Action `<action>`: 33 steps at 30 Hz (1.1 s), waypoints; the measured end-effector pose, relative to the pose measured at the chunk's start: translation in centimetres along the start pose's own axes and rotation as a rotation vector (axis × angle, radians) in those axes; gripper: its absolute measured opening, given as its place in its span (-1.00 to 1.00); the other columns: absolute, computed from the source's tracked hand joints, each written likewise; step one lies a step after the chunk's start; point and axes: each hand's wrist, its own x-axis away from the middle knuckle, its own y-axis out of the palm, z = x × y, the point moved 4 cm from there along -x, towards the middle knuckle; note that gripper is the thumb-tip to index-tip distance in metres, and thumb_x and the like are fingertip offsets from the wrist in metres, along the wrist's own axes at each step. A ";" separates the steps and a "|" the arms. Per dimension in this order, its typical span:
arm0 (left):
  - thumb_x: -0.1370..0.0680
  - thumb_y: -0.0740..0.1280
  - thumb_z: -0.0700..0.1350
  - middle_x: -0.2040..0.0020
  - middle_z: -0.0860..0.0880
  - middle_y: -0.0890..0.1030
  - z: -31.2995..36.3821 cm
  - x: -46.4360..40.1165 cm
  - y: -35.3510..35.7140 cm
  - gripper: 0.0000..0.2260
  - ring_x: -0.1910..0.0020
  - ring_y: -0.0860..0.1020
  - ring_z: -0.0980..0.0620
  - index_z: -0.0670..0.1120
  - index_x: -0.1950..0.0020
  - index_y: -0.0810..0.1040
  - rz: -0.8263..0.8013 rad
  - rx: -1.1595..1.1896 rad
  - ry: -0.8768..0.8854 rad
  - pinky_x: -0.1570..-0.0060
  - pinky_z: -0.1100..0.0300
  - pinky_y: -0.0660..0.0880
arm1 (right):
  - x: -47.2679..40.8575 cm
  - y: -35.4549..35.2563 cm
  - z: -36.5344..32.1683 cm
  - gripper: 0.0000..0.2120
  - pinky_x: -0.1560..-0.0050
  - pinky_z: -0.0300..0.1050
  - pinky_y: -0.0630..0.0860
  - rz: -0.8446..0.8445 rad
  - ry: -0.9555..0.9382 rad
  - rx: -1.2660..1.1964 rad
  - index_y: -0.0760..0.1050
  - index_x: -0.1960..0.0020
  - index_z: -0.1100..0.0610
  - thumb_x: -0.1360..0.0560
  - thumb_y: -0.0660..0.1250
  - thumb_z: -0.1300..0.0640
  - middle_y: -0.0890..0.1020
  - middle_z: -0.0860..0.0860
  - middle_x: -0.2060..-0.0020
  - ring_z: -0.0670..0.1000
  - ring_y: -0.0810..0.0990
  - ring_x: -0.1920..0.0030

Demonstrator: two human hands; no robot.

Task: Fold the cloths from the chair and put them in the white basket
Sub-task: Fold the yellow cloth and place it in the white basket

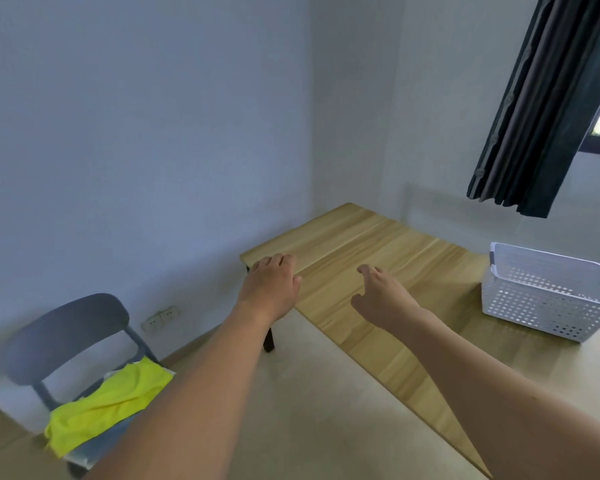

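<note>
A grey chair (66, 327) stands at the lower left with a crumpled yellow cloth (108, 400) on its seat; paler cloth shows beneath it. The white perforated basket (548, 299) sits on the right side of the wooden table (378, 244). My left hand (272, 285) is stretched out above the table's left corner, fingers relaxed, holding nothing. Over the table's middle my right hand (381, 292) reaches forward, fingers loosely extended and empty. Both hands are far from the chair and the basket.
A dark curtain (548, 98) hangs by the window at the upper right. Bare walls meet behind the table. A wall socket (161, 318) sits low near the chair. Pale floor lies between chair and table.
</note>
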 end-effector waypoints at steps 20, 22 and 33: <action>-0.59 0.17 -0.07 -0.32 -0.14 0.47 -45.4 10.7 -0.4 -0.64 -0.30 0.41 -0.15 -0.15 -0.36 0.39 -0.073 0.071 -0.122 -0.29 0.04 0.34 | -4.3 24.7 -37.1 -0.45 -0.30 -0.04 0.36 -0.133 -0.078 -0.003 0.16 -0.50 0.15 -0.54 0.20 0.16 0.31 0.08 -0.42 0.11 0.34 -0.38; -0.57 0.18 -0.11 -0.32 -0.13 0.47 -50.0 12.5 1.0 -0.65 -0.29 0.42 -0.16 -0.14 -0.35 0.41 -0.096 0.111 -0.180 -0.28 0.03 0.35 | -5.7 28.3 -39.8 -0.45 -0.31 -0.01 0.36 -0.185 -0.086 -0.003 0.17 -0.49 0.15 -0.53 0.21 0.15 0.32 0.10 -0.41 0.12 0.34 -0.38; -0.57 0.13 -0.15 -0.16 -0.15 0.55 -71.2 14.2 8.1 -0.77 -0.09 0.52 -0.15 -0.14 -0.15 0.49 -0.503 0.159 -0.168 0.05 0.10 0.43 | -10.8 44.5 -50.0 -0.48 -0.34 -0.13 0.29 -0.290 0.110 -0.067 0.22 -0.47 0.18 -0.52 0.17 0.21 0.35 0.12 -0.41 0.09 0.32 -0.41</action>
